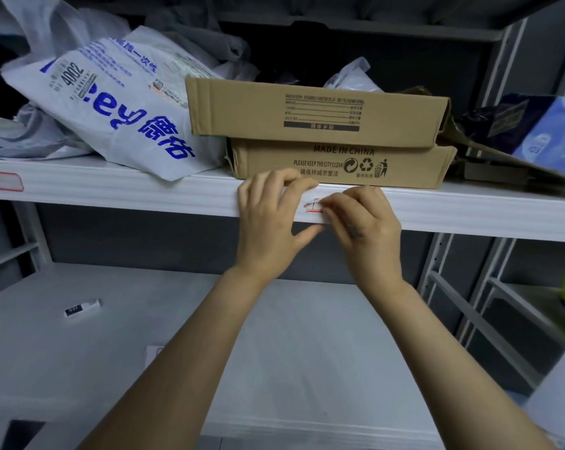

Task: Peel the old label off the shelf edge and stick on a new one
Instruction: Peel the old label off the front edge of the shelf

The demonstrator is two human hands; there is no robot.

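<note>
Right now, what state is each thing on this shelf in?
old label, seems partly lifted, crumpled, pinched by right hand
left hand, gripping shelf edge
red-bordered label, stuck flat, blank
upper box, closed, stacked on lower box
white bag, lying slumped
small tube, lying on lower shelf

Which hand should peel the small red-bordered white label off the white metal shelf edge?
Right. The right hand has its curled fingertips on the small red-bordered white label, picking at its edge. The left hand grips the white metal shelf edge beside it, apparently bracing.
</note>
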